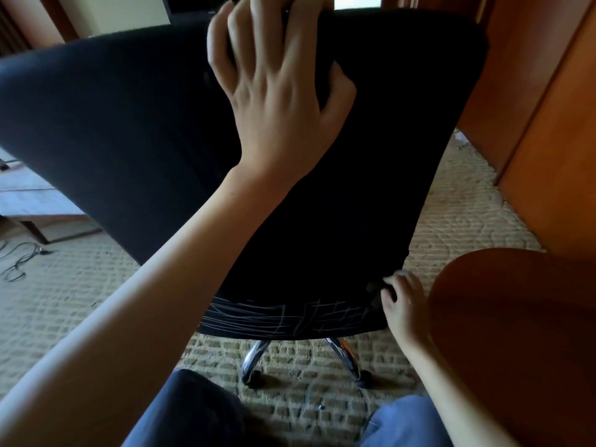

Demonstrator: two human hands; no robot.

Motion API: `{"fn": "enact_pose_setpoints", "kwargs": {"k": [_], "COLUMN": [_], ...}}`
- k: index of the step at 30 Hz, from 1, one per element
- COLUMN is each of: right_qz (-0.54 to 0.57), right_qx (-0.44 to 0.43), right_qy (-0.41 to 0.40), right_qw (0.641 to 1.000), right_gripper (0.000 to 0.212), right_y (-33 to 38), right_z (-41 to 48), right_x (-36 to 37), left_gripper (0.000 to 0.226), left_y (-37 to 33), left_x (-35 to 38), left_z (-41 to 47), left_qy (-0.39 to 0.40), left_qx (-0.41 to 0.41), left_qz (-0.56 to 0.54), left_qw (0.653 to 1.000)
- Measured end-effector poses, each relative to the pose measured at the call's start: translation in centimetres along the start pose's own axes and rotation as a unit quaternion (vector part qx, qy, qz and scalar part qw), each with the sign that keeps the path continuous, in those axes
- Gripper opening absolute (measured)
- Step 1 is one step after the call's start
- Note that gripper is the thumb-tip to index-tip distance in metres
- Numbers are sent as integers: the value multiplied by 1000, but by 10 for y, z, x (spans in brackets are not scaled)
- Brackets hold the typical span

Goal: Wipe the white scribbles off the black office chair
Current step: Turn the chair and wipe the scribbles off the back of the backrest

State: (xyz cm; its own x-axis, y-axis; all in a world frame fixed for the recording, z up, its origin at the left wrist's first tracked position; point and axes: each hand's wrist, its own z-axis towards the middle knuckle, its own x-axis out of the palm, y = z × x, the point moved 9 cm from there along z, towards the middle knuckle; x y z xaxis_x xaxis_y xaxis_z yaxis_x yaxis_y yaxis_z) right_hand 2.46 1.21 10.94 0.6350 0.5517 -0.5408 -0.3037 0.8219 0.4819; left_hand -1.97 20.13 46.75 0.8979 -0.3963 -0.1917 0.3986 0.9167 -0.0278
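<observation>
The chair (129,124) stands on the carpet (80,301) right in front of the person, its back turned to them and tipped a little their way. The scribbles (283,314) run in a white tangle across the low rear band just above the chrome base (254,359). They look sharp and unsmeared, so I judge the wiping has hardly begun, if at all; the whole patch is left to do.

The left hand (277,91) grips the top of the backrest, fingers curled over the edge and thumb spread on the black fabric, steadying it. The right hand (404,304) is down at the lower right corner, beside the scribbles, fingers bent against the chair's edge. Something pale shows at its fingertips, but I cannot tell whether that is a cloth or only light on a finger, nor whether the hand pinches anything.

The dark backrest swallows detail, so marks higher up could go unseen. The seat's front is hidden, and a wooden table (516,317) crowds the right.
</observation>
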Motion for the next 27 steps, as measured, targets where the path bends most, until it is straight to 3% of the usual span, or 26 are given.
{"fn": "enact_pose_setpoints", "kwargs": {"k": [2, 4, 8, 10, 13, 15, 18, 21, 23, 25, 27], "right_qz": [17, 7, -28, -12, 65, 123, 232, 316, 336, 323, 297], "right_qx": [-39, -35, 133, 191, 273, 348, 409, 406, 355, 260, 156], "right_qy": [-70, -61, 142, 180, 107, 63, 71, 93, 144, 234, 344], "right_qw": [997, 998, 980, 965, 954, 927, 880, 852, 860, 879, 877], "right_gripper": [10, 8, 22, 17, 13, 16, 20, 18, 17, 14, 23], "right_y": [11, 5, -46, -50, -23, 0, 54, 125, 181, 240, 290], "right_z": [18, 15, -40, -56, -52, -59, -78, -85, -83, -84, -90], "right_x": [-22, -15, 44, 53, 45, 48, 69, 88, 104, 126, 148], "left_gripper": [36, 36, 37, 40, 48, 49, 38, 19, 9, 16, 17], "left_y": [0, 1, -2, -5, 2, 24, 88, 154, 172, 176, 194], "left_x": [1, 1, 2, 2, -11, -32, -54, -52, -45, -45, -52], "left_z": [0, -1, 0, -5, -26, -55, -136, -256, -334, -380, -404], "left_qy": [-2, -4, -1, 4, 17, 15, 54, 191, 294, 280, 181], "left_qx": [-3, -4, 3, 18, 40, 15, -130, -381, -536, -658, -753], "left_qz": [1, 1, 1, -11, -68, -102, -167, -195, -237, -333, -376], "left_qw": [1000, 1000, 1000, 1000, 997, 995, 976, 884, 755, 615, 509]}}
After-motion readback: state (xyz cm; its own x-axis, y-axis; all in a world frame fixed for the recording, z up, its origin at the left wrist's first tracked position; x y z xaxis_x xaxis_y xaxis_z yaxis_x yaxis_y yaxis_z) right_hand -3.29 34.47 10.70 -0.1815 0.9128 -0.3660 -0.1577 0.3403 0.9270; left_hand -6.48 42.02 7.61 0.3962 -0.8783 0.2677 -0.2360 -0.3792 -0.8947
